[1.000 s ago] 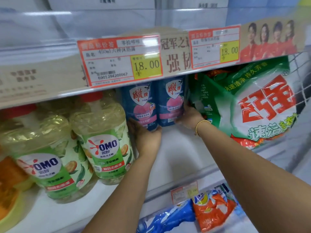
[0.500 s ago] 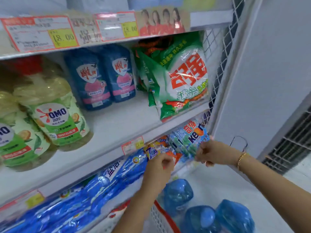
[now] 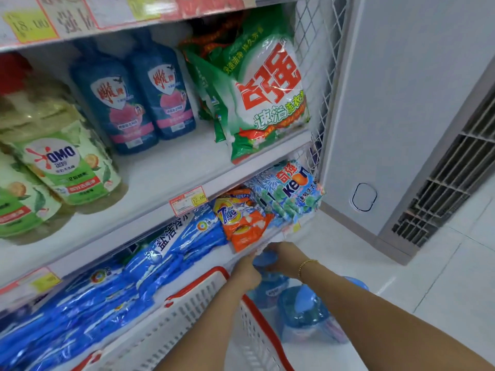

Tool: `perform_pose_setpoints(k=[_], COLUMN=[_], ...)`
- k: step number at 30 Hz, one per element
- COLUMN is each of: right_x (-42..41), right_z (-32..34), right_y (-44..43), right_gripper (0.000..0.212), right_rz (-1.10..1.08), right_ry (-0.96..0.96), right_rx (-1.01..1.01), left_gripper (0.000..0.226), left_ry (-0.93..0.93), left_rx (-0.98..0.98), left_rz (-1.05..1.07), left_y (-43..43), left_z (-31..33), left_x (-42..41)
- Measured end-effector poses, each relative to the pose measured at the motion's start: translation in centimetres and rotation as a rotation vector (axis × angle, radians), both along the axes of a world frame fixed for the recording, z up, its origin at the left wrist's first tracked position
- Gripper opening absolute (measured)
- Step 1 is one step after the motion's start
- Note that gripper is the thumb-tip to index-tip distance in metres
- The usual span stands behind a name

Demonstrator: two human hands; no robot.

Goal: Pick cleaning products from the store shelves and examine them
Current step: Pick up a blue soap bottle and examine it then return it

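- Right hand [image 3: 286, 257]: low, under the right end of the lower shelf [image 3: 150, 207]; thumb and fingers curl round the top of a blue bottle [image 3: 269, 289]. A gold bracelet [image 3: 306, 265] sits on the wrist.
- Left hand [image 3: 246, 271]: pressed against the left side of the same bottle top. Only its back shows, fingers turned away; whether it has a hold cannot be told.
- The blue bottle stands on the floor [image 3: 428, 277], just beside the right-hand rim of a white basket [image 3: 257, 311] with red edging. A second blue bottle [image 3: 302, 309] stands close in front of it.
- Lower shelf, right end: pale blue Keon bags [image 3: 292, 191]; an orange Tide bag [image 3: 241, 218] touches them on the left; glossy blue bags [image 3: 174, 245] run on towards the left edge. A price tag [image 3: 188, 200] hangs on the shelf's front edge.
- Upper shelf [image 3: 171, 167]: a green and white detergent bag [image 3: 267, 97] at the right end against the wire side panel, two dark blue bottles [image 3: 120, 103] in the middle, OMO bottles [image 3: 67, 162] at the left.
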State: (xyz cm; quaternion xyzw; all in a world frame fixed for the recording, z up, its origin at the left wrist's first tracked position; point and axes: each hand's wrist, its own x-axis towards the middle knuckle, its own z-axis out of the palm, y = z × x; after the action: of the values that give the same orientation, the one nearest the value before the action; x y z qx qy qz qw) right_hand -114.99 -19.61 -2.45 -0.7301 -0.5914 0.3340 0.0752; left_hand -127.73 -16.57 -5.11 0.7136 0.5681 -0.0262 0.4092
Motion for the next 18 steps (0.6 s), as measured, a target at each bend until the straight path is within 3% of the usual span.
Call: perform_pose_setpoints(k=[4,9,12,18], right_x=[-0.4,0.0,0.0,-0.5], right_z=[-0.9,-1.3,-1.7,-1.5], right_y=[-0.3,0.0,-0.5,-1.0], right_gripper=[0.051,0.046,0.046,0.044], right_rz=[0.007,-0.007,-0.051,-0.086], right_ry=[-0.093,-0.097,-0.064,-0.050], right_rx=[0.021,0.060,0.075,0.066], left_gripper=[0.051,0.063,0.071,0.067], left_ry=[0.005,-0.146,-0.204,-0.203], left_rx=[-0.063,-0.205,-0.199,-0.153], left_rz=[-0.055,0.028,0.061,0.078], left_y=[0.7,-0.6,-1.5,-2.4], left_z=[0.3,-0.4,-0.5,0.3], left_x=[-1.1,-2.1,-2.2,-2.2])
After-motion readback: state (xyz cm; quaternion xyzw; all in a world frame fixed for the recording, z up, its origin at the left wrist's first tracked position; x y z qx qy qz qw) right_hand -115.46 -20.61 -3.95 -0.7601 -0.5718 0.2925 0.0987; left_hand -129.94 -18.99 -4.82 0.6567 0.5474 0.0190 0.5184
